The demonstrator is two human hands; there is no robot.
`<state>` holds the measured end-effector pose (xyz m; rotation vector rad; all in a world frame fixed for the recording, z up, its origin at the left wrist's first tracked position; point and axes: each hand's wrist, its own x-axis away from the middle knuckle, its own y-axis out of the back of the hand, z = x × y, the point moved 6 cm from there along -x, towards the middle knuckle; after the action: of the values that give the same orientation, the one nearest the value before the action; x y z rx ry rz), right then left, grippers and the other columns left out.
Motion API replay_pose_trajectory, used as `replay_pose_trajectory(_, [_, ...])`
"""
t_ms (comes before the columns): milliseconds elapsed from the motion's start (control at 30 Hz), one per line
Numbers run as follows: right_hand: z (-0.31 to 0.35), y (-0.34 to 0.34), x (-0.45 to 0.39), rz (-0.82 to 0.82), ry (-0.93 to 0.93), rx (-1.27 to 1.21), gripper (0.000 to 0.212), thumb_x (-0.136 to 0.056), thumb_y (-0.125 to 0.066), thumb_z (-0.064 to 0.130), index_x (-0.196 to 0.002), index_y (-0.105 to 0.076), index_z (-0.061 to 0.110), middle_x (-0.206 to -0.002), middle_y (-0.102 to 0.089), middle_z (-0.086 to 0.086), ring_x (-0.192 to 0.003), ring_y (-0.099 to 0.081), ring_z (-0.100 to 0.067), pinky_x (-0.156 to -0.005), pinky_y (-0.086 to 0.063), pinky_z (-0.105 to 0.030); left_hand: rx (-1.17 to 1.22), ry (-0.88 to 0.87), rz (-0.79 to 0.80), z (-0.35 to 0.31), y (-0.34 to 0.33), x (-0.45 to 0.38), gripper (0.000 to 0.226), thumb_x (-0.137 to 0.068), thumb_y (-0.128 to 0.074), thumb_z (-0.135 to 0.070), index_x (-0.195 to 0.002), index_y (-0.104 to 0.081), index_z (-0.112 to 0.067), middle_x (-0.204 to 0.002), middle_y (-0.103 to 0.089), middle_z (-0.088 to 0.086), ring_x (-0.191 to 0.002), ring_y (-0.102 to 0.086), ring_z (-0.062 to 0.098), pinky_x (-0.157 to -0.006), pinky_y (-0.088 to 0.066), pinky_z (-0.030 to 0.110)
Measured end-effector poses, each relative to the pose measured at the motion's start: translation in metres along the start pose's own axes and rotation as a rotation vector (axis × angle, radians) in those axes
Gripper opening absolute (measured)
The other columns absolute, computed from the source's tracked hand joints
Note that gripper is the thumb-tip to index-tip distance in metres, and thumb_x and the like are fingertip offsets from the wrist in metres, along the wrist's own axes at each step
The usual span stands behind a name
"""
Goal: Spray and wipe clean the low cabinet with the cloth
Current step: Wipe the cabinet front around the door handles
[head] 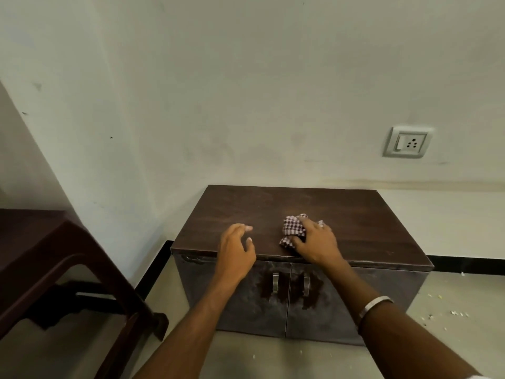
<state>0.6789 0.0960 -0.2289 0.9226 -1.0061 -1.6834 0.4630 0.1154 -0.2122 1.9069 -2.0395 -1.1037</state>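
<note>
cloth (pixel 293 228) bunched under right hand (pixel 314 240) fingers on cabinet (pixel 355 214) top.

A low dark-brown cabinet (pixel 300 209) with two closed, smudged doors sits centre-right in the frame. A crumpled red-and-white checked cloth (pixel 292 228) lies on its top, near the front edge.
</note>
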Motion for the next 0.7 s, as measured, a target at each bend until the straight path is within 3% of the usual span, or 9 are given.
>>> replay_pose_trajectory(67, [0.022,-0.011,0.008,0.035,0.051,0.003,0.086,-0.080,-0.043,0.075,-0.149,-0.024,0.026,-0.154,-0.033,-0.006,-0.142,-0.025,-0.032,-0.120,-0.014,-0.047,-0.027,0.004,0.000,0.001,-0.001,-0.003,0.030,-0.093,-0.054,-0.013,-0.122,-0.060,-0.017,-0.132,-0.053,-0.001,-0.129,-0.044,0.013,-0.109,-0.033,0.026])
replay_pose_trajectory(133, [0.022,-0.018,0.015,0.069,0.077,0.028,0.093,-0.076,-0.040,0.081,-0.149,-0.020,0.028,-0.156,-0.028,-0.006,-0.144,-0.018,-0.034,-0.119,-0.014,-0.049,-0.042,0.011,0.007,0.002,0.000,-0.005,0.030,-0.093,-0.054,-0.014,-0.123,-0.059,-0.018,-0.134,-0.052,-0.002,-0.130,-0.042,0.014,-0.110,-0.033,0.029])
replay_pose_trajectory(300, [-0.059,0.013,0.016,-0.022,-0.073,0.122,0.079,-0.085,-0.037,0.071,-0.147,-0.026,0.023,-0.154,-0.031,-0.008,-0.143,-0.023,-0.034,-0.118,-0.020,-0.048,-0.058,0.018,0.029,0.008,0.002,-0.011,0.030,-0.094,-0.053,-0.015,-0.123,-0.059,-0.016,-0.135,-0.051,0.001,-0.132,-0.041,0.017,-0.111,-0.033,0.031])
replay_pose_trajectory(433, [-0.105,0.033,0.011,-0.062,-0.225,0.170,0.080,-0.084,-0.039,0.071,-0.147,-0.028,0.023,-0.153,-0.033,-0.010,-0.141,-0.027,-0.036,-0.118,-0.019,-0.046,-0.071,0.020,0.040,0.009,-0.001,-0.015,0.030,-0.093,-0.054,-0.015,-0.123,-0.059,-0.015,-0.135,-0.051,0.002,-0.131,-0.042,0.016,-0.110,-0.032,0.030])
replay_pose_trajectory(533, [-0.086,0.027,0.003,-0.068,-0.238,0.181,0.087,-0.078,-0.032,0.079,-0.147,-0.027,0.026,-0.153,-0.035,-0.008,-0.140,-0.029,-0.035,-0.117,-0.021,-0.048,-0.070,0.011,0.038,0.010,0.001,-0.017,0.030,-0.093,-0.054,-0.015,-0.123,-0.059,-0.015,-0.135,-0.052,0.001,-0.131,-0.042,0.017,-0.109,-0.032,0.029])
replay_pose_trajectory(700, [0.013,-0.014,-0.007,-0.001,-0.049,0.101,0.085,-0.079,-0.037,0.079,-0.146,-0.027,0.028,-0.152,-0.035,-0.006,-0.141,-0.026,-0.035,-0.116,-0.018,-0.048,-0.103,0.018,0.013,0.023,0.017,-0.021,0.031,-0.093,-0.054,-0.016,-0.124,-0.059,-0.014,-0.134,-0.052,0.001,-0.132,-0.042,0.017,-0.111,-0.032,0.030])
